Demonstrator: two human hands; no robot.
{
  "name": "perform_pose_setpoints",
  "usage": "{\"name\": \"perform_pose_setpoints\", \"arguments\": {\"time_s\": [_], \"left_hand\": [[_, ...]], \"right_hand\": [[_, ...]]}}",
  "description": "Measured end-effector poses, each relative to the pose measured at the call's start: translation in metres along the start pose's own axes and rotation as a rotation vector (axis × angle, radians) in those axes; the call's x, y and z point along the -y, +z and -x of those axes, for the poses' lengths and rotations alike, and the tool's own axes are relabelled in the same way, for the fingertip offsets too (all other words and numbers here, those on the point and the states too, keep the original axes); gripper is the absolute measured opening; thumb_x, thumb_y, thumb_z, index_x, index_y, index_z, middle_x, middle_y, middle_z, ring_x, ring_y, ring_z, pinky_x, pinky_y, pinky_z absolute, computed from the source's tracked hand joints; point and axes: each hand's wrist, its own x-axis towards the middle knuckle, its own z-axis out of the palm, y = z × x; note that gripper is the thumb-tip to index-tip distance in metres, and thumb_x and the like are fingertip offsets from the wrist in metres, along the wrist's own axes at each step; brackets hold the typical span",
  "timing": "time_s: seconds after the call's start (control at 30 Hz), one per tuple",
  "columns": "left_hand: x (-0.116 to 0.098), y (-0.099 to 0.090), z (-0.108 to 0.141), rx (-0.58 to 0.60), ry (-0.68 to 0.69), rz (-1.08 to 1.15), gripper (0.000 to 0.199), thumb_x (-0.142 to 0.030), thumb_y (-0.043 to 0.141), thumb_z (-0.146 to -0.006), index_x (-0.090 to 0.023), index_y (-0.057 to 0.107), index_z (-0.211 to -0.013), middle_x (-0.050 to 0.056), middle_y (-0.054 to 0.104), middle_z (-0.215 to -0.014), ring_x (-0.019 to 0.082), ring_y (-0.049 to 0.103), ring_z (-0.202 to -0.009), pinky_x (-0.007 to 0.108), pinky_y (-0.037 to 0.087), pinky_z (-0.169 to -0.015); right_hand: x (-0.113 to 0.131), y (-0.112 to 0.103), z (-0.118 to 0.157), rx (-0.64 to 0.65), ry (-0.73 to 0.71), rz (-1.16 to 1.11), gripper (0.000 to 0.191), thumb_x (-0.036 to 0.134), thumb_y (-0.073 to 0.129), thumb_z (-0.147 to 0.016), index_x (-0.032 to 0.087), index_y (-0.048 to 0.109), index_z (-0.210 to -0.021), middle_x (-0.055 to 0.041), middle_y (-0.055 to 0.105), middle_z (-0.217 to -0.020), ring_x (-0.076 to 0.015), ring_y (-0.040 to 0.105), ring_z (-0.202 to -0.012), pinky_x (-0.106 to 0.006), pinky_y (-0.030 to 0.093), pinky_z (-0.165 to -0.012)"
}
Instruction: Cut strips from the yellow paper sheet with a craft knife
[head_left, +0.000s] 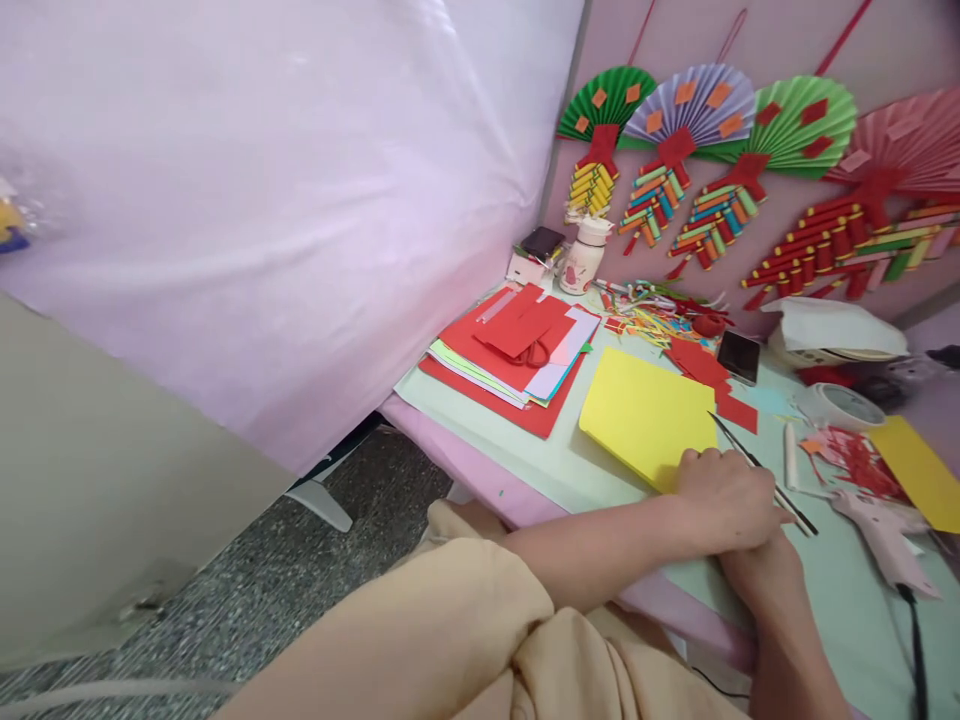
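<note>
A yellow sheet of paper, which looks folded or stacked, lies at an angle on the table. My left hand is closed over its near right corner, with bent knuckles and the fingertips tucked out of sight. Under and against it is my right hand, its fingers mostly hidden by the left, so I cannot tell whether it grips anything. A thin, dark, pointed tool lies slantwise just beyond my knuckles, its tip by the paper's right edge.
To the left lies a pile of coloured paper with red-handled scissors. Behind stand a bottle, paper scraps and a phone. A tape roll and corded glue gun lie right. Paper fans hang on the wall.
</note>
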Motion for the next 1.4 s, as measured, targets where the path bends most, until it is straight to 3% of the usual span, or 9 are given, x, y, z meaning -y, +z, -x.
{"name": "perform_pose_setpoints", "arguments": {"time_s": [0.13,0.27,0.43,0.53,0.67,0.83,1.2,1.4], "left_hand": [[0.03,-0.012,0.02,-0.08,-0.018,-0.081,0.046,-0.051,0.038,-0.099,-0.015,0.064,-0.112,0.012,0.063,-0.108,0.028,0.058,-0.104,0.043,0.046,-0.088],[0.064,-0.025,0.04,-0.002,-0.065,-0.114,0.042,-0.052,0.049,-0.096,-0.015,0.064,-0.108,0.012,0.062,-0.107,0.027,0.058,-0.102,0.038,0.046,-0.084],[0.099,-0.043,0.058,0.116,0.063,-0.088,0.045,-0.059,0.063,-0.086,-0.017,0.064,-0.103,0.008,0.059,-0.105,0.025,0.055,-0.102,0.031,0.043,-0.083],[0.11,-0.051,0.064,0.167,0.118,-0.082,0.04,-0.054,0.07,-0.082,-0.018,0.062,-0.097,0.006,0.058,-0.098,0.023,0.056,-0.096,0.029,0.041,-0.077],[0.117,-0.053,0.062,0.192,0.164,-0.052,0.025,-0.04,0.07,-0.086,-0.018,0.06,-0.086,0.004,0.058,-0.091,0.02,0.055,-0.09,0.027,0.037,-0.067],[0.118,-0.053,0.059,0.205,0.139,0.01,0.029,-0.043,0.065,-0.089,-0.018,0.055,-0.077,0.003,0.058,-0.086,0.018,0.055,-0.083,0.027,0.032,-0.059],[0.118,-0.05,0.057,0.209,0.103,0.079,0.031,-0.044,0.059,-0.092,-0.019,0.053,-0.075,0.002,0.058,-0.082,0.018,0.054,-0.08,0.028,0.03,-0.057],[0.114,-0.061,0.059,0.247,0.076,0.037,0.025,-0.041,0.06,-0.092,-0.018,0.061,-0.081,0.003,0.064,-0.092,0.017,0.057,-0.087,0.027,0.034,-0.06]], "right_hand": [[0.003,-0.006,0.011,0.022,0.078,-0.083,0.037,0.058,0.048,-0.076,0.023,0.058,-0.071,-0.0078,0.065,-0.079,-0.0258,0.06,-0.076,-0.037,0.045,-0.066],[0.013,-0.009,0.012,0.051,0.171,-0.158,0.045,0.068,0.051,-0.073,0.024,0.06,-0.07,-0.0061,0.067,-0.09,-0.026,0.059,-0.083,-0.039,0.044,-0.073],[0.014,-0.01,0.009,0.075,0.194,-0.189,0.048,0.072,0.052,-0.071,0.025,0.061,-0.069,-0.0053,0.067,-0.091,-0.0263,0.057,-0.084,-0.04,0.044,-0.074],[0.01,-0.01,0.01,0.092,0.207,-0.188,0.048,0.073,0.051,-0.07,0.026,0.061,-0.07,-0.0049,0.068,-0.093,-0.0271,0.058,-0.086,-0.041,0.044,-0.075],[0.007,-0.009,0.009,0.117,0.248,-0.177,0.05,0.076,0.052,-0.066,0.027,0.063,-0.071,-0.0047,0.069,-0.096,-0.0293,0.06,-0.088,-0.044,0.045,-0.075],[0.009,-0.011,0.009,0.104,0.256,-0.196,0.045,0.074,0.053,-0.065,0.03,0.063,-0.07,-0.0059,0.07,-0.094,-0.0318,0.061,-0.087,-0.048,0.046,-0.075],[0.024,-0.021,0.009,0.092,0.305,-0.272,0.034,0.067,0.063,-0.054,0.035,0.065,-0.064,-0.0105,0.072,-0.087,-0.0351,0.062,-0.081,-0.052,0.045,-0.068],[0.023,-0.017,0.007,0.112,0.309,-0.298,0.037,0.066,0.064,-0.059,0.029,0.066,-0.067,-0.0074,0.071,-0.093,-0.0316,0.063,-0.089,-0.047,0.045,-0.08]]}}
